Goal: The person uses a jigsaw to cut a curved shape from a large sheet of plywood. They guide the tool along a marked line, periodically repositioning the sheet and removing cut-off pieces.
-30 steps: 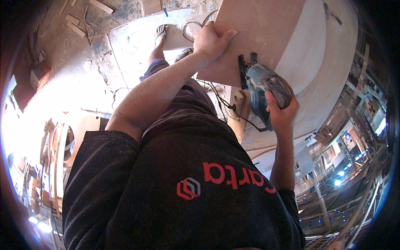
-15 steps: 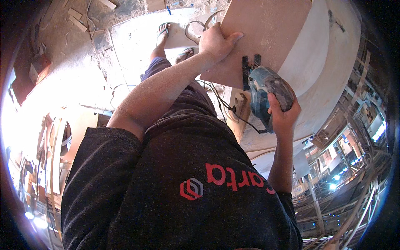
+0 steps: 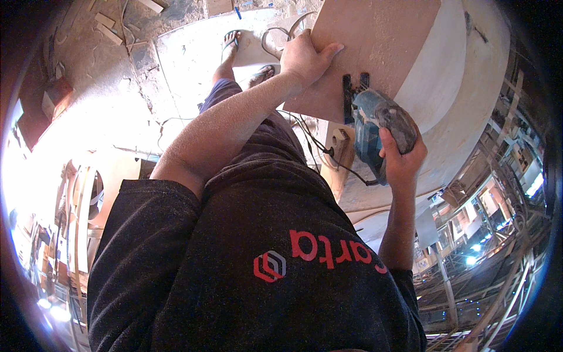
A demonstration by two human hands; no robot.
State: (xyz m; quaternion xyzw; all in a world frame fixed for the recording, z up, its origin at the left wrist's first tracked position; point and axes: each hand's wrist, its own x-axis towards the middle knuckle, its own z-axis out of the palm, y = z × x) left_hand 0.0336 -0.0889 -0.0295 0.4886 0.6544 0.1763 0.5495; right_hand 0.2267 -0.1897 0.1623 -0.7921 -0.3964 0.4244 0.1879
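Observation:
A thin brown wooden board [image 3: 381,41], sprinkled with dust, juts toward me at the upper right. My left hand [image 3: 304,63] grips its left edge, thumb stretched over the top face and the other fingers curled at the rim, partly hidden. On the board's near end rests the black base of a teal jigsaw [image 3: 366,126]. My right hand [image 3: 403,154] is wrapped round the jigsaw's dark, worn handle. The blade and the cut line cannot be made out. From the tool's rear a black cord [image 3: 350,171] runs left, below the board.
Beneath the board lie a pale sheet [image 3: 437,79] and a larger light surface [image 3: 478,88] with a curved edge. A wooden block with a hole [image 3: 339,146] sits by the cord. Wood offcuts [image 3: 109,28] litter the floor at the far left; stacked timber [image 3: 82,217] stands at left.
The jigsaw and my right hand have shifted slightly away from me and to the right. My left hand keeps its place on the board.

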